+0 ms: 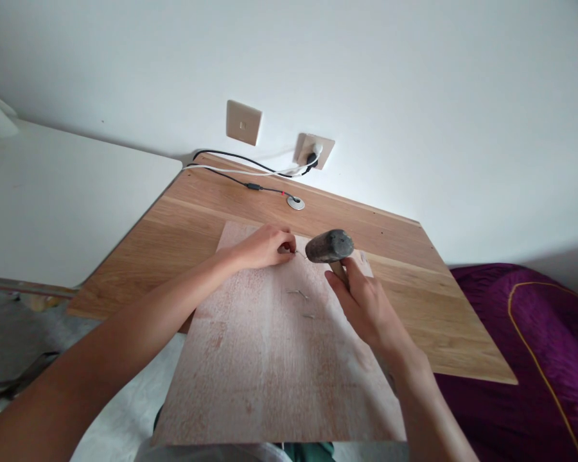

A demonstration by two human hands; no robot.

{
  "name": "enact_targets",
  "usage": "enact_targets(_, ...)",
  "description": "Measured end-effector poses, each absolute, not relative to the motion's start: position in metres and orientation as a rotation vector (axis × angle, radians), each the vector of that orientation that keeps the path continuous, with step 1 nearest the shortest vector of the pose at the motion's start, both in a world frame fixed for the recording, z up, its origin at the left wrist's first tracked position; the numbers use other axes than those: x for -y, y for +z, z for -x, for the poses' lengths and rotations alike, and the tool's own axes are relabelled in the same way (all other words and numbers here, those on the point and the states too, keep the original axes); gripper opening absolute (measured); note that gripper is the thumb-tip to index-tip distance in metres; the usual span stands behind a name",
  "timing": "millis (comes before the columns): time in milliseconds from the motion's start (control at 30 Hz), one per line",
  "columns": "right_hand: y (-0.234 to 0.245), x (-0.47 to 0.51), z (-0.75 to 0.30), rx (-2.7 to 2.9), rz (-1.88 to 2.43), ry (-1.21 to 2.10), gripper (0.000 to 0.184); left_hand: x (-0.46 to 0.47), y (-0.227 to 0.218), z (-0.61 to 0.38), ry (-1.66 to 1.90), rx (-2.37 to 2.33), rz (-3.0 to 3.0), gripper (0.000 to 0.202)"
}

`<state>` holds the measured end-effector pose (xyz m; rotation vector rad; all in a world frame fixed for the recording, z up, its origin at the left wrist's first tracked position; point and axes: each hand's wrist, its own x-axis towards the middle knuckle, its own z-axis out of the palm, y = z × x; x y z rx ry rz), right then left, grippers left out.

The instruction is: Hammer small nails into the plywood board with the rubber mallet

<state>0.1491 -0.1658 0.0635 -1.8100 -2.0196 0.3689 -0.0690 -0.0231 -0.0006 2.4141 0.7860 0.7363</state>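
Closest up, a pale, grainy plywood sheet [270, 359] hangs off the smooth wooden desk [414, 282]. My right hand [366, 305] is wrapped tight round the hammer [328, 246], whose dull rounded head is tipped left. Thin loose nails [298, 294] lie just beside it. The left hand [262, 247], palm down, pinches a tiny nail [299, 254] on the sheet right at the hammer's head. Cables [241, 170] run along the back

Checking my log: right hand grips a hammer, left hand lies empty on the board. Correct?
No. The head view shows the left hand pinching a nail on the board; the right hand does grip the hammer.
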Motion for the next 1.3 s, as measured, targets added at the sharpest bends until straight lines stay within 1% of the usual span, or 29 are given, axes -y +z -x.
enact_targets(233, 0.065, 0.154, -0.137, 2.172, 1.806, 0.361, 0.019, 0.024, 0.001, 0.069, 0.737, -0.775, -2.4, 0.011)
enact_targets(433, 0.066, 0.165, -0.145, 2.046, 1.831, 0.277, 0.024, 0.023, -0.001, 0.069, 0.755, -0.781, -2.408, 0.008)
enact_targets(667, 0.067, 0.161, -0.141, 1.977, 1.848, 0.257, 0.024, 0.023, 0.0, 0.069, 0.745, -0.76, -2.393, 0.01)
enact_targets(733, 0.065, 0.158, -0.138, 1.989, 1.842, 0.274, 0.023, 0.023, -0.001, 0.069, 0.743, -0.763, -2.393, 0.012)
enact_targets(867, 0.063, 0.156, -0.138, 2.143, 1.837, 0.357, 0.022, 0.023, -0.002, 0.069, 0.761, -0.79, -2.366, 0.008)
enact_targets(1100, 0.074, 0.156, -0.141, 2.051, 1.79, 0.23, 0.02, 0.023, 0.0, 0.069, 0.753, -0.803, -2.366, 0.011)
enact_targets(1300, 0.067, 0.152, -0.137, 2.176, 1.812, 0.355, 0.019, 0.025, 0.003, 0.068, 0.735, -0.794, -2.335, 0.011)
